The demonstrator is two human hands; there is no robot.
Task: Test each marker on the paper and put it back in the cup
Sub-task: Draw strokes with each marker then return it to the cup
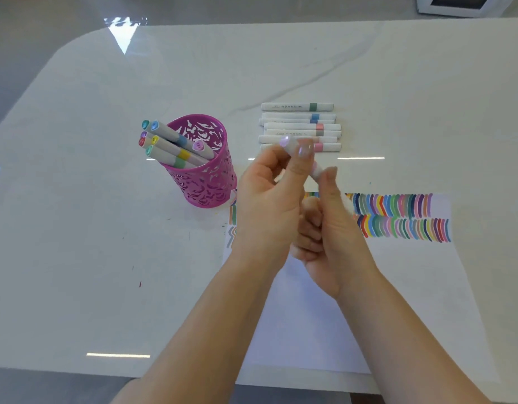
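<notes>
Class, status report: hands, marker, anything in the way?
Left hand and right hand both grip one marker over the paper. Cup upright to the left. Loose markers behind, not blocking.

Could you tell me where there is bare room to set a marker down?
Bare table: left of the pink cup and beyond the row of markers; the paper's near half is blank. Crowded between cup, row, left hand and right hand.

Home craft spot — glossy marble table [397, 68], pink marker cup [207, 185].
</notes>
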